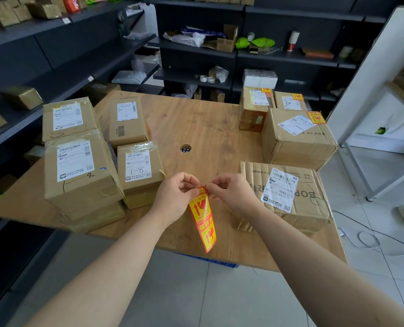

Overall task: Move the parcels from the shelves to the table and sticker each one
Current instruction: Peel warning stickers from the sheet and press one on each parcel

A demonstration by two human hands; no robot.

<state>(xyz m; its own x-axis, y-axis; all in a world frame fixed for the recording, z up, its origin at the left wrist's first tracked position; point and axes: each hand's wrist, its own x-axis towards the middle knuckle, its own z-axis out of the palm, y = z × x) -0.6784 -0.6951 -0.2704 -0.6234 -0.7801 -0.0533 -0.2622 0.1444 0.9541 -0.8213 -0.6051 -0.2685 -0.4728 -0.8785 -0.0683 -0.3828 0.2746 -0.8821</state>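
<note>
A strip of red-and-yellow fragile stickers (pixel 202 215) hangs over the near edge of the wooden table (pixel 203 128). My left hand (pixel 176 197) and my right hand (pixel 231 192) both pinch its top end. Several cardboard parcels stand on the table's left: a large one (pixel 80 175), one marked "1-8" (pixel 140 168), and two behind (pixel 68 118) (pixel 126 120). On the right, three parcels (pixel 296 135) (pixel 255 107) (pixel 290 101) carry a fragile sticker. The near right parcel (pixel 288 197) shows only a white shipping label.
Dark shelves (pixel 54 74) run along the left and back, holding more brown parcels (pixel 22 96), bags and tape rolls. A white frame (pixel 370 147) stands at the right. Cables (pixel 373 237) lie on the tiled floor. A round hole (pixel 185 147) sits mid-table.
</note>
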